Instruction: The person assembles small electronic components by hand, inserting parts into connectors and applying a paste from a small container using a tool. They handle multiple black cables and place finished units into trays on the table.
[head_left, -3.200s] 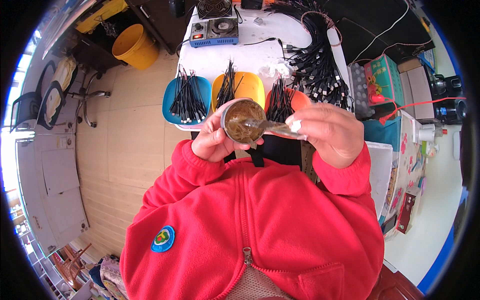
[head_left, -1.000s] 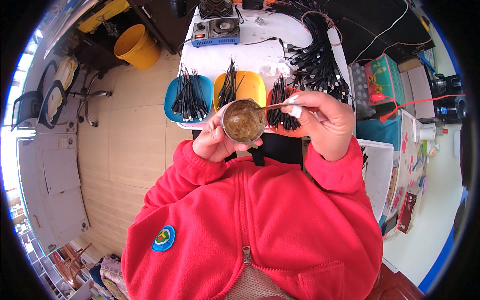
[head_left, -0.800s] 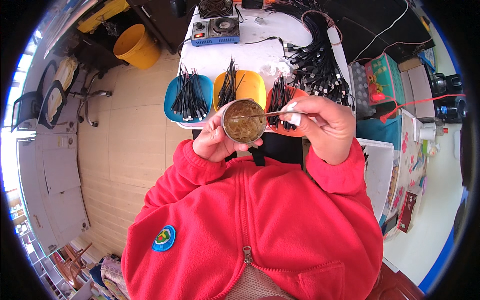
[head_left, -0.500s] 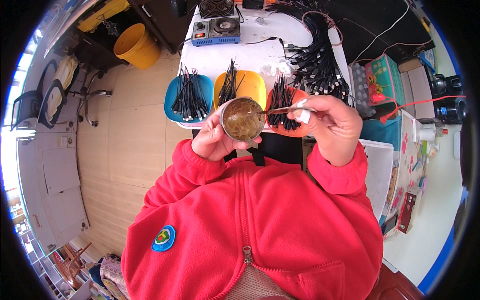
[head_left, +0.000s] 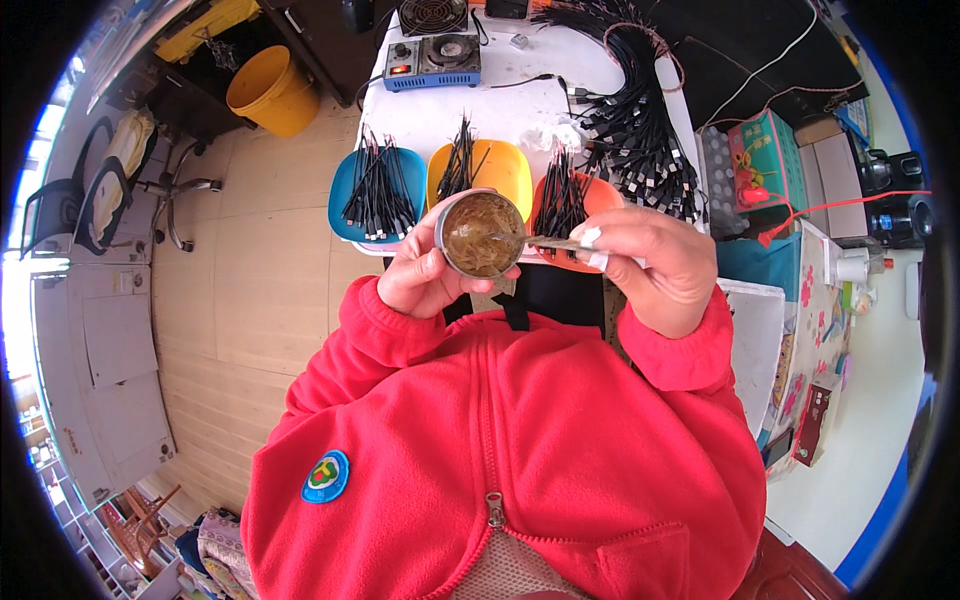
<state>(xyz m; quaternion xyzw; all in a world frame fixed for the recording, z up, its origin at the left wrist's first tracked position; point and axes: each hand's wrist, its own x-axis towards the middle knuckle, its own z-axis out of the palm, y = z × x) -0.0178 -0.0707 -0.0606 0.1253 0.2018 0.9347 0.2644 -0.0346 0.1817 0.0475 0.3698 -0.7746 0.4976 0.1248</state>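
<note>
My left hand [head_left: 418, 275] is closed round a small round metal tin [head_left: 441, 236], tilted so its open top faces me. Inside is a brownish-yellow, translucent paste [head_left: 482, 245] with a rough, scraped surface. Between the thumb and fingers of my right hand [head_left: 665, 262] is a thin metal tool [head_left: 562, 243], perhaps tweezers; its tip reaches into the paste. Something white covers the fingertips at the grip. Beyond the tin stand a blue tray [head_left: 345, 178], a yellow tray [head_left: 512, 170] and an orange tray [head_left: 600, 195], each with bundled black USB cables.
A white table [head_left: 520, 105] carries a blue soldering pot [head_left: 437, 62], a small fan [head_left: 432, 15], crumpled tissue [head_left: 553, 133] and a large bundle of black cables [head_left: 640, 130]. A yellow bucket [head_left: 272, 95] is on the floor at left. Boxes [head_left: 775, 160] stand at right.
My right hand has moved slightly down and left, and the tool lies a little lower in the tin. The left hand and tin have shifted slightly left and up.
</note>
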